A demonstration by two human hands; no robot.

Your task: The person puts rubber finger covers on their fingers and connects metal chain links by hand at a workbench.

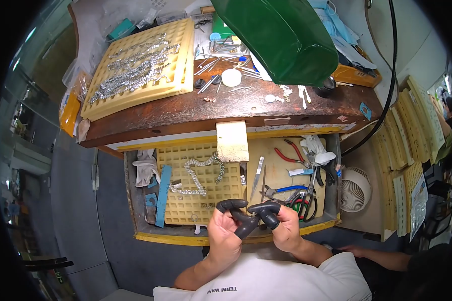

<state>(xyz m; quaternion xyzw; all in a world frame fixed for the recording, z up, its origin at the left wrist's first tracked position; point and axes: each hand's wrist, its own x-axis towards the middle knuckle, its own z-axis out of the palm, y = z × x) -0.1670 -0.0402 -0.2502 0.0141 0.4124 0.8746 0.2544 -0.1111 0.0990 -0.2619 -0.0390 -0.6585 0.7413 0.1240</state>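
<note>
Grip narrow, left hand meets right hand over the drawer. Anything held is too small to tell

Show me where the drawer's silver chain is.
In the head view, the silver chain lies bent across the yellow grid tray in the left half of the drawer, just right of the blue ruler.

piece at fingers: too small to tell | green shade: top cut off
</note>
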